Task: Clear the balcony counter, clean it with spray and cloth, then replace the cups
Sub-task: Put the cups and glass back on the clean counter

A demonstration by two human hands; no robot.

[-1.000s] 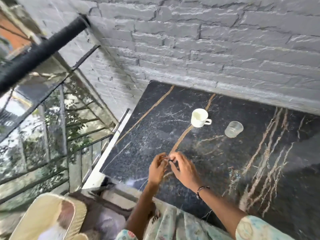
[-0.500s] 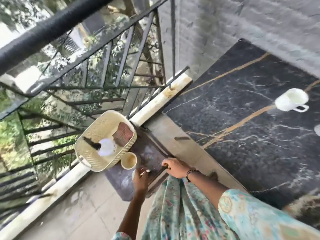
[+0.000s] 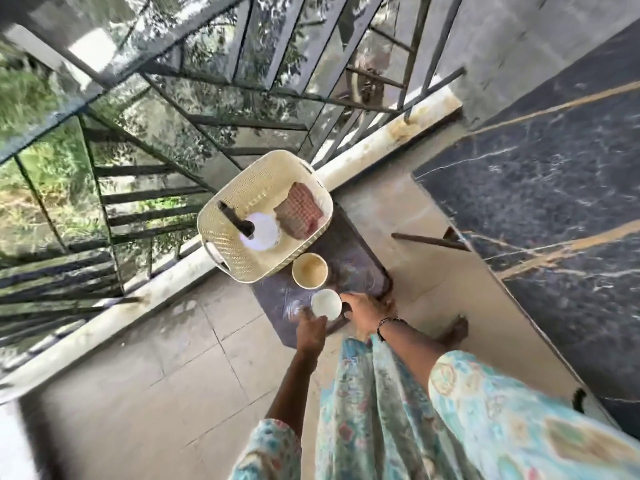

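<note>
A small white cup [image 3: 326, 304] sits on a low dark stool [image 3: 356, 258] on the balcony floor. My left hand [image 3: 311, 329] holds its near-left rim with bent fingers. My right hand [image 3: 363, 311] lies against the cup's right side, its grip hidden. Just behind stands a beige cup [image 3: 309, 270]. A cream woven basket [image 3: 263, 159] at the stool's far end holds a white spray bottle [image 3: 263, 232] with a black trigger, and a checked reddish cloth [image 3: 299, 211]. The black marble counter [image 3: 554, 202] runs along the right; what shows of it is bare.
A dark metal railing [image 3: 207, 98] with glass panels stands close behind the basket, on a pale kerb [image 3: 374, 147]. Beige floor tiles [image 3: 173, 358] spread to the left. My patterned dress hangs below my arms, and a bare foot [image 3: 453, 332] stands by the counter's base.
My view swung from the countertop down to the stool. Both hands left the counter and came down to the stool, and now sit either side of the white cup.
</note>
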